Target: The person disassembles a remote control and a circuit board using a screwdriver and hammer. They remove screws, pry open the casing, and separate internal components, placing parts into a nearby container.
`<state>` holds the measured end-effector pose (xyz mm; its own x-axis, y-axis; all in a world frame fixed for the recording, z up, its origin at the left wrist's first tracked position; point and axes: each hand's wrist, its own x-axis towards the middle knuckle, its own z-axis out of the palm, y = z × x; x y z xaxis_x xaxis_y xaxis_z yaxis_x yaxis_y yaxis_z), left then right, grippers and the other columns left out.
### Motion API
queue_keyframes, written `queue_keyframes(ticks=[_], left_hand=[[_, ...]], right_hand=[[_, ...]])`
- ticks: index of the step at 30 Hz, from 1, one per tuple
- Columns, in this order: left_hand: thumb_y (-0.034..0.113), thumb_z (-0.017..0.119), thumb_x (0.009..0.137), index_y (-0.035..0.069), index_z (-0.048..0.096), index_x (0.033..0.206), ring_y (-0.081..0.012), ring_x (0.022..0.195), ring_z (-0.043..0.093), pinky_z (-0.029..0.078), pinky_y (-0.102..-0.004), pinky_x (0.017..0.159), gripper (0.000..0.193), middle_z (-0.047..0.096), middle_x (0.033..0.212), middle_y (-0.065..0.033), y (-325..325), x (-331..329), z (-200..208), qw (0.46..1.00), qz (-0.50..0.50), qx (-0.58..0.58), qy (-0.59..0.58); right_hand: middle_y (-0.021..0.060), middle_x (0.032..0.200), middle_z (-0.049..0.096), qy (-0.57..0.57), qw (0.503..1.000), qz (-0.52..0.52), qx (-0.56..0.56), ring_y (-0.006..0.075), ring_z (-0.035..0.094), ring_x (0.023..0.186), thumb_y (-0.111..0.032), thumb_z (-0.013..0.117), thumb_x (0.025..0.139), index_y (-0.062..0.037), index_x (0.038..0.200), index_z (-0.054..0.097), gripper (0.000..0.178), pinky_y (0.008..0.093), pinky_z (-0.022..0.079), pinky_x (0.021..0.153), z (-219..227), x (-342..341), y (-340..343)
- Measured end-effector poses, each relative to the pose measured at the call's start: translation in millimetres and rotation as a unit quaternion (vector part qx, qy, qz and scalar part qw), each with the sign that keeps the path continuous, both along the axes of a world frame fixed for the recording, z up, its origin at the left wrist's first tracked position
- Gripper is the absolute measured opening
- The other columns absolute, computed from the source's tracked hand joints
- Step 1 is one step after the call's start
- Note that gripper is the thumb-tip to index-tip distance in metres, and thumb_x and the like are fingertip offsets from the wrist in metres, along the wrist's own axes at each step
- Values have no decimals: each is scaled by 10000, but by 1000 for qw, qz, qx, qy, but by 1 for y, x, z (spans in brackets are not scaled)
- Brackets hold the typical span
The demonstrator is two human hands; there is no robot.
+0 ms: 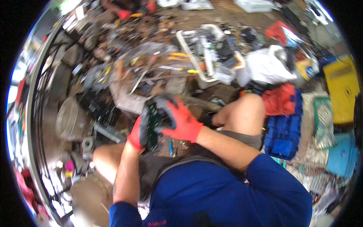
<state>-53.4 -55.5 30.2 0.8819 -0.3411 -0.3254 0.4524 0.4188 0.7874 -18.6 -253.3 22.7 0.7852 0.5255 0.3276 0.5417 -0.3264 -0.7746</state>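
Observation:
Both my hands wear red gloves with dark grey palms and fingers. My left hand (139, 132) is closed along the left side of a dark green circuit board (152, 130), which stands nearly upright above my lap. From the right, my right hand (180, 119) curls its fingers against the board's upper part. Blur and the glove hide whether those fingers also hold a small dark part. A slim blue tool (170, 146) lies below the hands, between my legs.
Ahead lies a plastic-covered work surface (123, 100) with a long thin metal tool (143, 75) and scraps. Beyond it stands a white basket (184, 45) of parts. A clear tub (70, 120) is at left; a blue crate (281, 138) is at right. Another person's red-gloved hand (124, 14) shows at the far edge.

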Motion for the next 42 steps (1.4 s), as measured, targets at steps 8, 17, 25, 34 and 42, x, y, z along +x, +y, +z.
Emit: queue_keyframes(ticks=[8,17,25,34,42], left_hand=[[601,362,1026,74,430,1470,-251,1212,585,483,-399,1015,693,568,1376,-118,-21,-11,0,999,-7,27,42],[503,486,1025,67,636,1257,-121,901,633,524,-313,770,516,685,1061,-21,-4,-6,-26,980,-68,180,-57],[493,537,1009,48,695,1196,-89,825,611,538,-312,735,507,717,939,-25,-1,12,-50,966,-86,242,-35],[608,640,844,25,630,1266,-391,1025,666,530,-453,900,720,705,1053,-231,6,-2,15,749,-39,638,-173],[630,740,725,79,621,1197,-376,919,680,534,-480,796,735,703,911,-181,4,-10,20,697,-41,665,-264]], right_hand=[[255,1507,353,45,999,-2,20,450,382,1383,-353,814,753,-52,1480,369,904,485,356,1149,-7,-8,-6],[183,1170,659,226,967,-17,120,291,642,1076,-207,744,813,-32,1223,612,465,415,498,971,-2,19,-21],[72,1088,672,274,925,-106,243,141,620,1013,-113,594,973,-2,1161,650,225,303,494,918,-25,37,-40],[48,937,694,525,790,56,312,147,642,797,-309,515,1041,-32,1137,659,327,315,518,693,-13,39,-39],[68,824,687,450,861,-16,234,166,636,626,-398,514,1033,-36,1037,662,391,313,510,541,-27,40,-39]])
